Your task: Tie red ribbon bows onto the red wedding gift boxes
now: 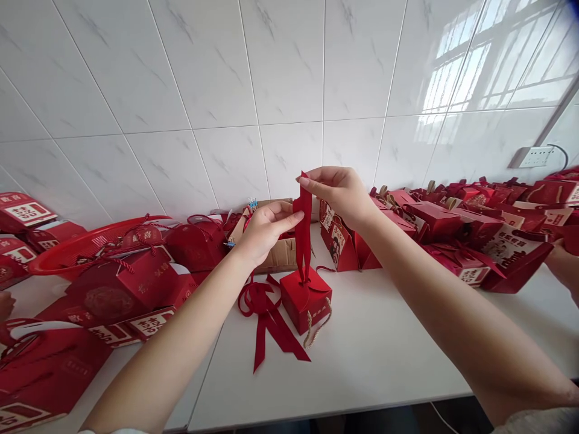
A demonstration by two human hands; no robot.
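Observation:
A small red gift box stands on the white table, with a twisted rope handle hanging at its front right side. From the slot in its top, a dark red ribbon rises straight up in two strands. My right hand pinches the ribbon at its upper end. Slightly lower, my left hand has thumb and fingers closed on the same ribbon from the left. Beside the box lies a ribbon bow with long tails spread on the table.
Red gift boxes and an orange-red plastic basket crowd the left. A cardboard box stands behind my hands. Many more red boxes fill the right, where another person's hand shows. A tiled wall closes the back.

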